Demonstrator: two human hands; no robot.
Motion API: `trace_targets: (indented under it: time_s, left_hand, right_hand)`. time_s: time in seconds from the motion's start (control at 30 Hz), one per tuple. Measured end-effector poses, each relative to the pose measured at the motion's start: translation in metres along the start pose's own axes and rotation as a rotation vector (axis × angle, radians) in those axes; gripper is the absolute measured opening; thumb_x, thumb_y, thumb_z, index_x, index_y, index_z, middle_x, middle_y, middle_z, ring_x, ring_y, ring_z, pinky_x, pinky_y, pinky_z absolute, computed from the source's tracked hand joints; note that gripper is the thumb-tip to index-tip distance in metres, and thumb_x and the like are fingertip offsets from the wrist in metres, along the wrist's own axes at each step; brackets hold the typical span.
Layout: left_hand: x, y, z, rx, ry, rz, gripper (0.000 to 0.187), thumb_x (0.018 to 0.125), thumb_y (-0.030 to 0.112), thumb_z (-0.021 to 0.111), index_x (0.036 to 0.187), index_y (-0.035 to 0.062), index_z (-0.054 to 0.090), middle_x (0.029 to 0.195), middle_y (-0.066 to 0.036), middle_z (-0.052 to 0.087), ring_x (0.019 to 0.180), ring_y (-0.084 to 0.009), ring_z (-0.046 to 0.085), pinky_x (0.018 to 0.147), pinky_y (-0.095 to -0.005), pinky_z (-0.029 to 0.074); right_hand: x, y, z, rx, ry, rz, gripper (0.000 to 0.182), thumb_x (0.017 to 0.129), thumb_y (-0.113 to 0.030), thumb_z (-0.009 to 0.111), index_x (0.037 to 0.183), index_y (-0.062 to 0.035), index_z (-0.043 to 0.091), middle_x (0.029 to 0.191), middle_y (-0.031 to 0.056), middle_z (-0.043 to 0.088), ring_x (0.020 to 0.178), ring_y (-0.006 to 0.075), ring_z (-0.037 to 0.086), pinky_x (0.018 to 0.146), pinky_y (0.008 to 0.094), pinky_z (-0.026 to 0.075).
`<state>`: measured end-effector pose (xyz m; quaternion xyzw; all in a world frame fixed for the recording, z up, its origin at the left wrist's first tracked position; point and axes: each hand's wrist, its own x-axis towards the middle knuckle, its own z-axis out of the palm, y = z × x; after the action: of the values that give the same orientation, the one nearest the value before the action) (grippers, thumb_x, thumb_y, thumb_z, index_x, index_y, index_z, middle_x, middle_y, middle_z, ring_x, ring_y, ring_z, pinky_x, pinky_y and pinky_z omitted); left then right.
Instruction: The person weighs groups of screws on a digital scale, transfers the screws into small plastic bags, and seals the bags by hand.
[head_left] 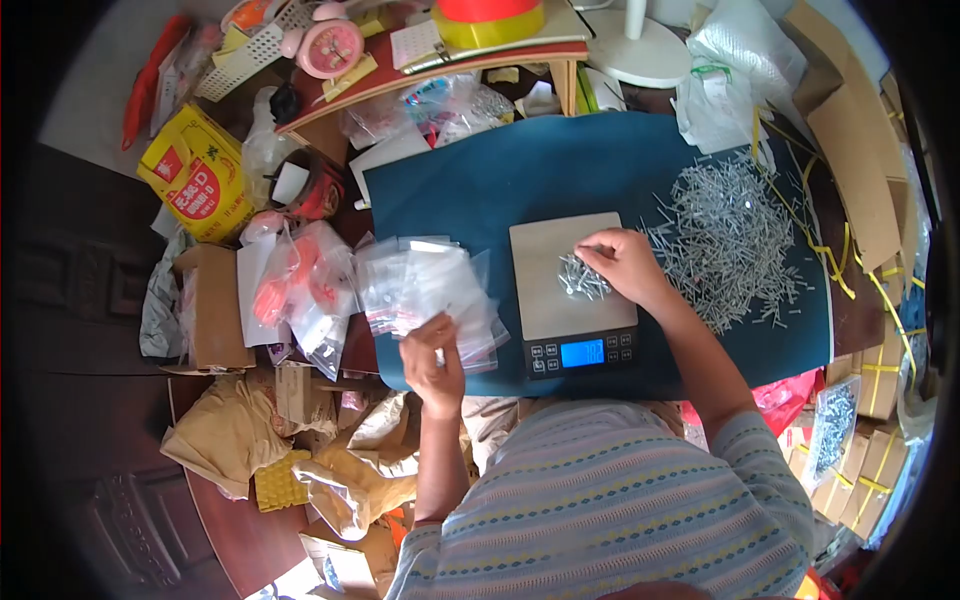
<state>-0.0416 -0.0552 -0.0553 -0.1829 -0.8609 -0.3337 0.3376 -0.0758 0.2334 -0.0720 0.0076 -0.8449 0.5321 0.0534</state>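
Note:
A digital scale [540, 300] with a lit blue display lies on the dark green mat. On its metal plate is a small heap of silvery screws [584, 280]. My right hand [628, 265] reaches over the plate, thumb and fingers pinched at the heap's upper edge; what is between the fingertips is too small to make out. Beside the scale, clear zip bags [430, 285] lie in a loose, overlapping stack. At their lower edge is my left hand [434, 365], its fingers curled in; whether they grip a bag is hidden.
A large pile of screws [730, 240] covers the mat's right side. Behind the mat stands a wooden shelf [430, 65] with a pink alarm clock [331, 48]. A lamp base [640, 60] is at the back. Cartons [215, 310] and a yellow bag [198, 175] crowd the left.

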Motion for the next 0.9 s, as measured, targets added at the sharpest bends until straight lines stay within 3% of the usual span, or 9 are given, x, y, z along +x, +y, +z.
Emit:
trace_targets:
  time_s: [0.07,0.2,0.33,0.47,0.53,0.7,0.8,0.87,0.9]
  left_hand:
    - [-0.009,-0.002,0.002,-0.022,-0.113,-0.011,0.021,0.071,-0.011,0.066,0.082,0.0067,0.062,0.094,-0.009,0.068,0.086,-0.0252,0.065,0.077,-0.0347,0.047]
    - [-0.047,-0.021,0.028,-0.084,-0.358,-0.028,0.01,0.075,-0.005,0.063,0.08,0.0042,0.061,0.092,-0.013,0.068,0.093,-0.0303,0.065,0.082,-0.0384,0.049]
    - [-0.037,-0.008,0.023,-0.145,-0.37,-0.18,0.007,0.082,0.0,0.061,0.088,0.0008,0.064,0.091,-0.016,0.067,0.096,-0.0331,0.065,0.083,-0.0401,0.049]
    - [-0.035,-0.012,0.021,-0.153,-0.348,-0.229,0.011,0.083,-0.002,0.062,0.093,-0.0003,0.066,0.095,-0.019,0.068,0.09,-0.0349,0.066,0.079,-0.0384,0.052]
    - [-0.034,-0.016,0.022,-0.138,-0.309,-0.224,0.012,0.084,-0.002,0.061,0.094,0.0,0.067,0.096,-0.019,0.068,0.088,-0.0338,0.067,0.076,-0.0372,0.053]
    - [-0.018,-0.022,0.014,-0.11,-0.206,-0.261,0.012,0.085,-0.001,0.061,0.094,0.0016,0.068,0.095,-0.018,0.069,0.087,-0.032,0.068,0.076,-0.0368,0.053]
    - [0.007,-0.027,0.003,0.001,-0.023,-0.149,0.011,0.082,-0.004,0.062,0.091,0.0,0.067,0.095,-0.017,0.069,0.086,-0.0306,0.068,0.074,-0.0352,0.053]
    - [0.023,-0.025,-0.005,0.063,0.115,-0.07,0.016,0.082,-0.01,0.058,0.091,0.0004,0.065,0.097,-0.017,0.069,0.09,-0.0325,0.067,0.078,-0.0376,0.053]
    - [0.027,-0.022,-0.008,0.069,0.171,-0.041,0.018,0.081,-0.012,0.059,0.092,0.0014,0.065,0.099,-0.015,0.069,0.089,-0.0314,0.067,0.079,-0.0379,0.053]
  right_hand:
    - [0.002,0.005,0.0,-0.105,0.085,-0.127,0.021,0.083,-0.023,0.071,0.092,-0.0035,0.071,0.057,0.0063,0.058,0.045,0.011,0.051,0.047,0.0284,0.041]
    - [0.0,-0.013,-0.007,-0.15,-0.02,0.058,0.022,0.081,-0.027,0.072,0.09,-0.0066,0.072,0.057,0.006,0.058,0.048,0.0127,0.05,0.048,0.0283,0.039]
    - [0.002,-0.001,0.0,-0.012,-0.012,-0.049,0.025,0.079,-0.026,0.074,0.092,-0.0044,0.072,0.059,0.0056,0.06,0.048,0.011,0.049,0.048,0.0276,0.038]
    - [0.004,-0.015,-0.008,-0.031,-0.099,0.026,0.023,0.079,-0.021,0.074,0.095,-0.0047,0.072,0.058,0.004,0.059,0.046,0.0079,0.046,0.046,0.0259,0.036]
    - [0.003,-0.017,-0.009,-0.044,-0.137,0.013,0.022,0.079,-0.019,0.073,0.097,-0.0048,0.072,0.058,0.0028,0.058,0.045,0.0065,0.044,0.045,0.0252,0.034]
    - [0.004,-0.019,-0.008,-0.057,-0.134,0.036,0.025,0.081,-0.019,0.073,0.1,-0.0027,0.07,0.079,0.0139,0.07,0.064,0.0124,0.065,0.058,0.0251,0.05]
    - [0.001,-0.015,-0.003,-0.128,-0.027,-0.065,0.02,0.08,-0.015,0.073,0.096,-0.0031,0.071,0.055,0.0009,0.053,0.048,0.0058,0.04,0.045,0.0257,0.033]
    - [0.001,-0.014,-0.005,-0.125,-0.05,-0.084,0.02,0.079,-0.013,0.073,0.097,-0.0038,0.07,0.051,-0.0016,0.041,0.048,0.006,0.034,0.045,0.0266,0.03]
    - [0.001,-0.01,-0.004,-0.095,-0.041,-0.101,0.02,0.078,-0.015,0.074,0.096,-0.0073,0.071,0.051,0.0019,0.046,0.046,0.0085,0.038,0.044,0.0279,0.031]
